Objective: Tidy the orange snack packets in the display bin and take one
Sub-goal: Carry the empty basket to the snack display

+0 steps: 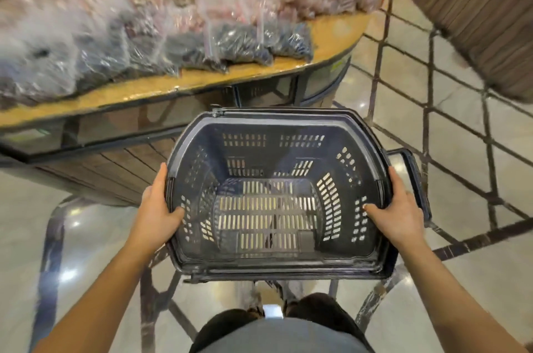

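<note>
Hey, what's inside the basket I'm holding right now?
Nothing: the basket is empty, its slotted bottom bare. Only the thumbs of the left hand and right hand reach inside. The hands cover small bits of the side walls.

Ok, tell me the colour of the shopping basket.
The basket is dark blue-grey; the head view shows it.

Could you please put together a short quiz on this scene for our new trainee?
1. True or false: the basket holds several packets.
2. Multiple choice: the left hand and right hand grip the basket by A) its side rims, B) its swing handle, C) its base.
3. Fill in: the clear bags lie on the wooden ____.

Key: 1 false, nothing lies in it; 2 A; 3 table.
</note>
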